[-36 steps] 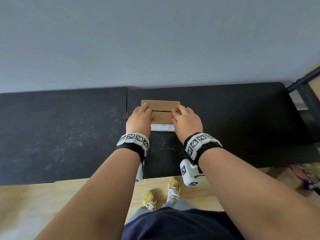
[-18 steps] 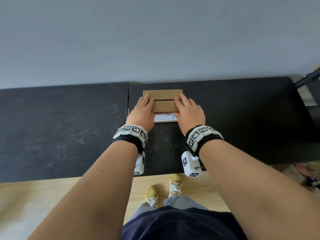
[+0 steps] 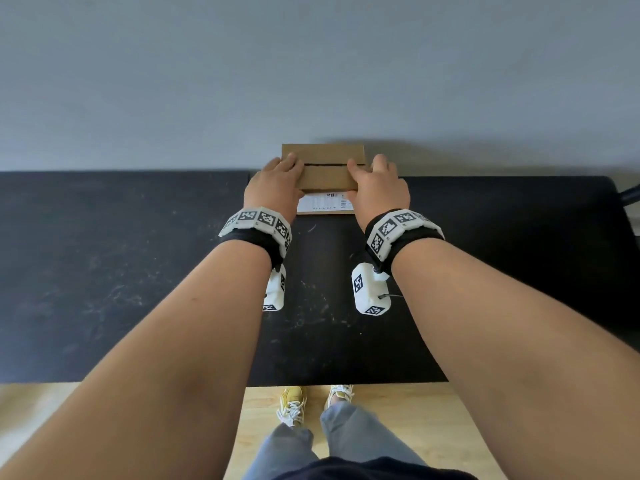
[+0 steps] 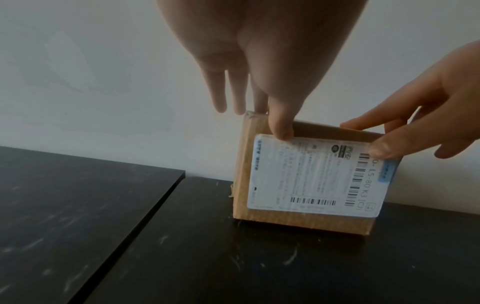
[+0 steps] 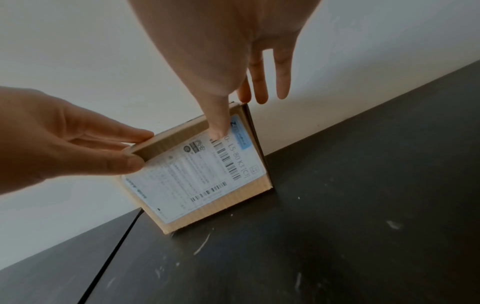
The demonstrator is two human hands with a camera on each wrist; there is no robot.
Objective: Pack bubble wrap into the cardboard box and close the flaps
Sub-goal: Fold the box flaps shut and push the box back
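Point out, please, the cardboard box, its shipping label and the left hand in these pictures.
cardboard box [image 3: 327, 178]: head view, on its near top flap.
shipping label [image 4: 311, 174]: left wrist view, middle of the white sheet.
left hand [image 3: 273, 187]: head view, back of the hand.

both arms reach toward 12 o'clock in the head view, the left arm [image 3: 173, 341] coming in from 7 o'clock and the right arm [image 3: 502, 323] from 5 o'clock, drawing closer toward the hands. the left wrist [image 3: 256, 230] and right wrist [image 3: 401, 233] sit about level, backs of the hands up. the left hand [image 3: 273, 188] grips the 9 o'clock end of the cardboard box [image 3: 327, 178]: its thumb [image 4: 281, 123] presses the near face while the fingers [image 4: 219, 96] lie nearly straight over the top edge, the outer ones past the corner. the right hand [image 3: 377, 192] mirrors this at the 3 o'clock end, thumb [image 5: 218, 123] down the near face, fingers [image 5: 283, 78] extended over the top. the hands are apart.
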